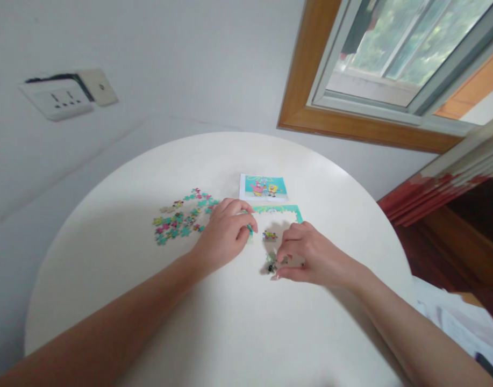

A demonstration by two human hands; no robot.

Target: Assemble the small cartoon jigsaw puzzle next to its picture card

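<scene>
The puzzle (pixel 291 208) lay mid-table, part-built: its top edge showed as a joined teal strip turning down at the R corner, w/ some teal at the L side, partly hidden by the L hand (pixel 230 223). White tabletop showed inside the border, so the middle looked mostly undone. A small bright cluster (pixel 269 235) sat there, apart from the top strip. Lower down, a dark-and-green piece (pixel 270 267) lay by the R hand (pixel 297 251), whose thumb and fingers were bent around it w/ a gap; whether it was gripped, can't tell. L hand's fingers were curled over the L side; can't tell if they held anything.

Approx. progress: border partly formed, a good many pcs. left. Loose pieces (pixel 176 223) lay in a spread L of the L hand. The card (pixel 266 188) lay just beyond the top strip.

Room: the table (pixel 238 333) stretched wide between the forearms and R of the R hand; its rounded far edge ran near the wall (pixel 198 64), w/ the window (pixel 391 59) up R.
</scene>
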